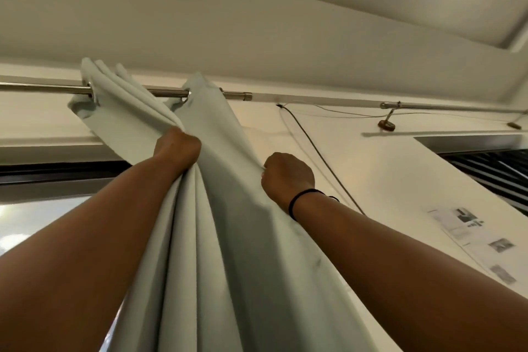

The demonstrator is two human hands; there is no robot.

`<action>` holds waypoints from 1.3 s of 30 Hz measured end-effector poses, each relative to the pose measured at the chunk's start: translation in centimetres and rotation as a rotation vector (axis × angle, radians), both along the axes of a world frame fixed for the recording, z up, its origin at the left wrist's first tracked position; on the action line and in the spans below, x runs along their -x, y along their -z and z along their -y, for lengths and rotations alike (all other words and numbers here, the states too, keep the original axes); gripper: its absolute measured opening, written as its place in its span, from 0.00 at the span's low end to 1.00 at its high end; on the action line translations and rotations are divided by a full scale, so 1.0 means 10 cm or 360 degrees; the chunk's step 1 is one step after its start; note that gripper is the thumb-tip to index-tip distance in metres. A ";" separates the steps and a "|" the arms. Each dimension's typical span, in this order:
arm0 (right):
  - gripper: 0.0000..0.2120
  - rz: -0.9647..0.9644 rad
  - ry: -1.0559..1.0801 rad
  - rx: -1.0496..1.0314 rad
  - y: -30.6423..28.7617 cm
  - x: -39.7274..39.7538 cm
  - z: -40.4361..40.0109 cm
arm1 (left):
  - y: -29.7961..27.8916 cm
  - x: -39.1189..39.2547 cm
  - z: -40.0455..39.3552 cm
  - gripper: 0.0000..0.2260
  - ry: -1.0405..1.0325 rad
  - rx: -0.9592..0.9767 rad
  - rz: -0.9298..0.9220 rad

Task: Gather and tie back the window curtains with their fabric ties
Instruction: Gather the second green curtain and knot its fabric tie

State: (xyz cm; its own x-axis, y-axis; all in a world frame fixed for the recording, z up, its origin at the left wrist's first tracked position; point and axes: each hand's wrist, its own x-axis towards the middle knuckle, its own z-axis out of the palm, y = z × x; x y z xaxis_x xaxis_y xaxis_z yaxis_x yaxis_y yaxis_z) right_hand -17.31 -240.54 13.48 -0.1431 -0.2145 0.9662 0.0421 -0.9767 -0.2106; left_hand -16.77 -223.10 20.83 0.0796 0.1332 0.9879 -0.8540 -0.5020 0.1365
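Reaching up with both hands, I grip the pale curtain (217, 208) just under its rod (43, 88). It hangs by metal eyelets from that rod and runs lengthwise from the top down toward me, its folds drawn into one bundle between my arms. My left hand (178, 148) is closed in a fist round the folds on the bundle's left side, high up near the eyelets. My right hand (287, 177), a black band (303, 200) on its wrist, sits lower and pinches the curtain's right edge. Behind the curtain is the white wall (371, 168), with a thin cable (314, 148) running down it.
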 end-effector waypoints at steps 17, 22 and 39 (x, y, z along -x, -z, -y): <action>0.24 -0.0140 -0.0547 -0.0060 -0.10 -0.28 -0.44 | 0.54 -0.56 -0.48 0.22 -0.0176 -0.0292 0.0100; 0.15 -0.0192 -0.0571 0.0149 -0.32 -0.48 -1.20 | 0.49 -0.49 -1.22 0.30 -0.0004 -0.0185 -0.0012; 0.12 -0.0246 -0.0737 0.0608 -0.35 -0.07 -2.84 | 0.59 0.01 -2.46 0.18 0.0465 -0.0138 -0.0270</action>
State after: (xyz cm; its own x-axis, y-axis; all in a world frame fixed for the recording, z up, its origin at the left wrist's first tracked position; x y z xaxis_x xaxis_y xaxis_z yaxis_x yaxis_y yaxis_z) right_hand -16.64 -212.12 17.01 0.0302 0.1444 0.9891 0.4763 -0.8720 0.1127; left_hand -16.91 -198.47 14.90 0.2658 -0.0031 0.9640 -0.9322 -0.2558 0.2562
